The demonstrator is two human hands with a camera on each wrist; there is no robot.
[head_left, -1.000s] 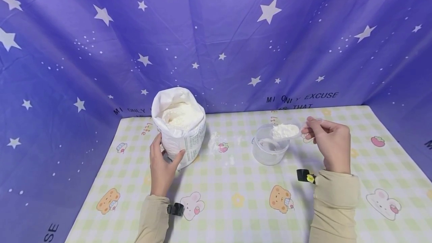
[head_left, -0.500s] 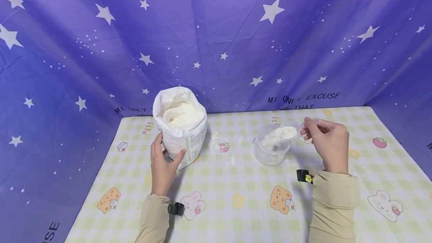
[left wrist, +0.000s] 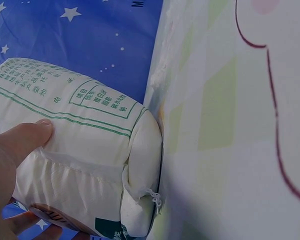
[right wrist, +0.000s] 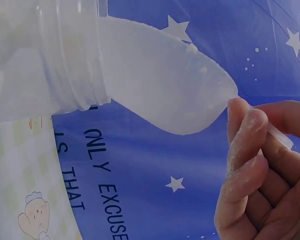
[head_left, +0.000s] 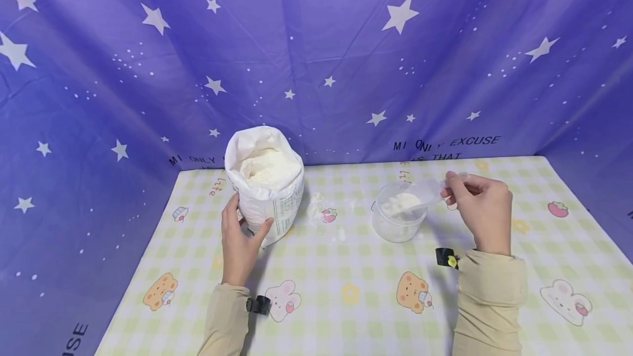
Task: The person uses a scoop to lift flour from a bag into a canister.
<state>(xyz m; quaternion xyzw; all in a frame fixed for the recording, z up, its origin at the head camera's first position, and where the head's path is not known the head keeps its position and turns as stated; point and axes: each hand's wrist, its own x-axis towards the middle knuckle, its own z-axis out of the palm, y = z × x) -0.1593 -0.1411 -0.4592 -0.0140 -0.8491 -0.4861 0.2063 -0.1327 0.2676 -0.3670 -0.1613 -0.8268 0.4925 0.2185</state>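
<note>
On the counter (head_left: 326, 334), at ten o'clock, the left hand (head_left: 239, 246) grips a soft, crinkled white bag (head_left: 269, 210). At two o'clock, the right hand (head_left: 482, 207) pinches a translucent, probably plastic scoop (head_left: 429, 192), tilted into a round, clear tub (head_left: 395, 229) holding white powder (head_left: 403, 202).

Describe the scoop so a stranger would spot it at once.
On the checked tablecloth, to the right of the open white bag, stands a clear round tub. The scoop reaches into that tub's mouth, its handle pinched in the right hand. Both are see-through, but only the scoop tapers to a handle.
</note>
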